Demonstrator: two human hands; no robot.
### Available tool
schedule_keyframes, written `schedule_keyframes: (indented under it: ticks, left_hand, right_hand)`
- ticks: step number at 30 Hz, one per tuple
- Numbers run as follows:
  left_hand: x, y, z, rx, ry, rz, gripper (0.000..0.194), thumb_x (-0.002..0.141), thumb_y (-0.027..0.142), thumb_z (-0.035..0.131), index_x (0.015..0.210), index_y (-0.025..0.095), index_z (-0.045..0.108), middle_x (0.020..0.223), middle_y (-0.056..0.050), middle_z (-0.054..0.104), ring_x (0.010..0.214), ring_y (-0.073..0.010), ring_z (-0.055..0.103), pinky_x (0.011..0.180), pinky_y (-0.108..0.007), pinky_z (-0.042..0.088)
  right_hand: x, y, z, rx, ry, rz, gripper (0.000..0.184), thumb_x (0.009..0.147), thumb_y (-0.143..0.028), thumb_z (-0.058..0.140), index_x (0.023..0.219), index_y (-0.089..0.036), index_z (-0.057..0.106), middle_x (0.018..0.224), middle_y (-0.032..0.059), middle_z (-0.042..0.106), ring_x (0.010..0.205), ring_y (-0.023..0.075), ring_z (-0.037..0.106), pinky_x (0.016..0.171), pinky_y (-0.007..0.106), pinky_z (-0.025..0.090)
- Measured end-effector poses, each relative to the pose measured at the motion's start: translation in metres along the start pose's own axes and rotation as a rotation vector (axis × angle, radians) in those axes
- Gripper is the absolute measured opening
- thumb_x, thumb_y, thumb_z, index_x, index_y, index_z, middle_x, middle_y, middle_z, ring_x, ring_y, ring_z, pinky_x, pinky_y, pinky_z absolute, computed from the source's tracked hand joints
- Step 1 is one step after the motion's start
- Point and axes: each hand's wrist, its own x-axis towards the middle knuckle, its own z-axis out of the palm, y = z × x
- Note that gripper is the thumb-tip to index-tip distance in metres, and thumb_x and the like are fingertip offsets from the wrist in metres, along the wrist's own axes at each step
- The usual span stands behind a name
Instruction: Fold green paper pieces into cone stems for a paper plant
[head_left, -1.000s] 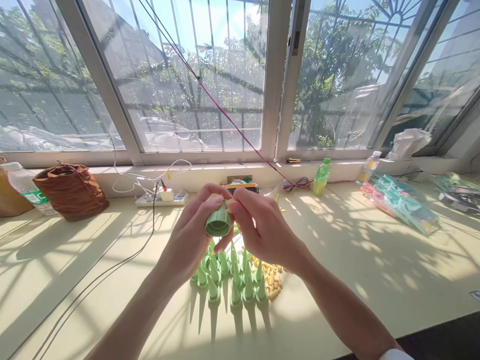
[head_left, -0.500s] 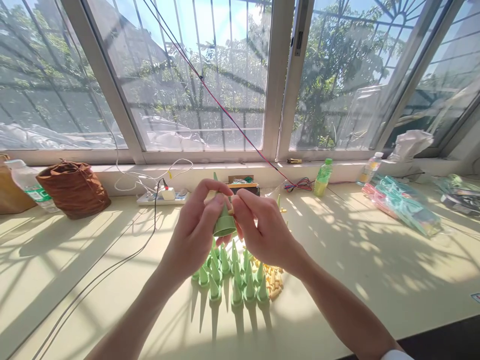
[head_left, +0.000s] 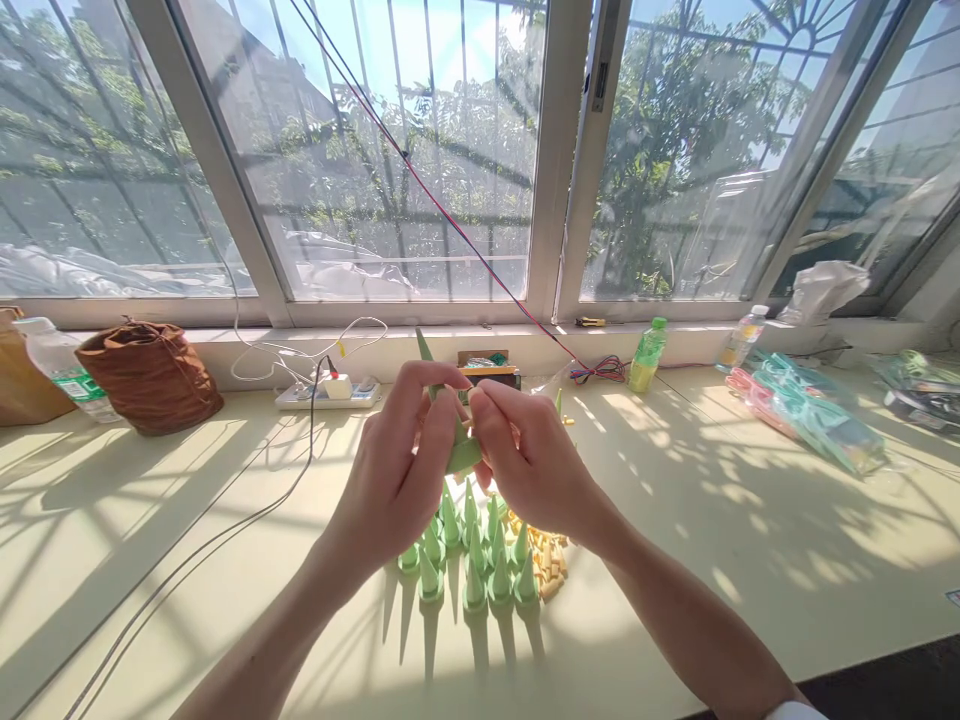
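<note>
My left hand [head_left: 401,455] is closed around a light green plastic cone [head_left: 464,457], raised above the table. The cone is tilted, its tip pointing up and left past my fingers and its wide base low on the right. My right hand [head_left: 529,440] is pinched at the cone's side, its fingertips meeting those of my left hand. Whatever sits in that pinch is hidden. Below stand several similar green cones [head_left: 474,585] in rows, tips up. Beside them lies a pile of small yellow-tan pegs [head_left: 551,565], partly behind my right wrist.
A power strip [head_left: 330,393] with cables sits at the back, near a small open box [head_left: 487,368]. To the left are a brown cloth bag [head_left: 146,380] and a bottle [head_left: 64,370]. A green bottle [head_left: 647,355] and bagged teal items [head_left: 817,410] are on the right.
The cone has turned in my fingers: its tip now shows more to the upper left and its open base faces me less. Both hands stay close together in about the same place.
</note>
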Motion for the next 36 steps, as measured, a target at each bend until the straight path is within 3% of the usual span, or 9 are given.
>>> schedule_keyframes:
  ticks: [3,7,13,19,26,29,32,34,36]
  left_hand:
    - [-0.001,0.001,0.001,0.282,0.027,0.164,0.014,0.096,0.028,0.047,0.102,0.023,0.06,0.057,0.002,0.051,0.047,-0.0126,0.046,0.045,-0.024,0.033]
    - [-0.001,0.002,-0.002,0.386,-0.037,0.235,0.017,0.098,0.027,0.041,0.107,0.023,0.056,0.065,0.0,0.058,0.048,-0.0116,0.046,0.046,-0.025,0.032]
    - [0.0,0.0,-0.002,0.397,-0.033,0.252,0.018,0.095,0.023,0.046,0.111,0.022,0.055,0.067,0.0,0.059,0.052,-0.0132,0.051,0.048,-0.026,0.034]
    - [-0.001,0.002,0.0,0.194,0.07,0.208,0.019,0.085,0.021,0.061,0.103,0.023,0.065,0.062,0.0,0.056,0.06,-0.017,0.057,0.053,-0.027,0.036]
    - [0.004,-0.004,-0.007,0.264,-0.08,0.276,0.034,0.084,0.014,0.063,0.117,0.023,0.061,0.055,0.006,0.05,0.057,-0.016,0.055,0.064,-0.03,0.046]
    - [0.004,-0.006,0.001,0.148,0.043,0.391,0.034,0.089,0.015,0.056,0.121,0.025,0.051,0.078,0.001,0.062,0.07,-0.0163,0.061,0.07,-0.031,0.048]
    - [0.005,-0.006,0.002,0.102,0.144,0.366,0.039,0.086,0.021,0.064,0.12,0.028,0.046,0.087,0.001,0.063,0.067,-0.015,0.061,0.06,-0.028,0.045]
    - [0.008,-0.006,-0.003,0.121,0.152,0.3,0.036,0.087,0.026,0.066,0.117,0.028,0.048,0.085,0.001,0.064,0.062,-0.0138,0.059,0.055,-0.026,0.044]
    - [0.012,-0.008,-0.011,0.148,0.172,0.205,0.017,0.094,0.034,0.057,0.108,0.025,0.056,0.067,0.002,0.061,0.049,-0.0117,0.052,0.047,-0.024,0.039]
  right_hand:
    - [0.0,0.001,-0.001,-0.016,-0.013,0.029,0.035,0.104,-0.029,0.033,0.071,-0.02,0.041,0.052,-0.006,0.045,0.047,0.0073,0.04,0.049,0.024,0.028]
    - [0.0,0.0,-0.001,-0.015,-0.021,0.037,0.036,0.104,-0.031,0.033,0.071,-0.02,0.043,0.05,-0.0064,0.043,0.045,0.0072,0.037,0.048,0.024,0.026]
    - [0.001,0.0,0.0,-0.017,-0.027,0.057,0.038,0.104,-0.032,0.033,0.068,-0.02,0.041,0.049,-0.0066,0.04,0.045,0.0073,0.035,0.048,0.025,0.025]
    - [0.001,0.002,0.0,0.009,-0.022,0.075,0.037,0.103,-0.032,0.032,0.07,-0.021,0.04,0.05,-0.0074,0.033,0.044,0.0076,0.038,0.047,0.024,0.024]
    - [0.002,0.003,0.0,0.036,-0.027,0.08,0.037,0.103,-0.033,0.032,0.068,-0.021,0.035,0.05,-0.0077,0.031,0.045,0.0076,0.039,0.047,0.023,0.025]
    - [0.003,0.003,-0.001,0.019,-0.012,0.058,0.038,0.104,-0.036,0.033,0.069,-0.021,0.037,0.052,-0.0069,0.035,0.046,0.0076,0.039,0.047,0.023,0.028]
    - [0.004,0.005,-0.002,-0.017,0.056,0.011,0.038,0.104,-0.038,0.033,0.07,-0.021,0.036,0.056,-0.006,0.037,0.047,0.0076,0.039,0.049,0.023,0.031]
    - [0.005,0.007,-0.004,-0.059,0.107,-0.027,0.037,0.104,-0.037,0.033,0.071,-0.022,0.035,0.057,-0.0058,0.037,0.048,0.0078,0.039,0.05,0.023,0.031]
    - [0.006,0.01,-0.006,-0.126,0.127,-0.085,0.035,0.104,-0.035,0.034,0.071,-0.022,0.035,0.057,-0.0055,0.039,0.05,0.0083,0.039,0.051,0.024,0.032]
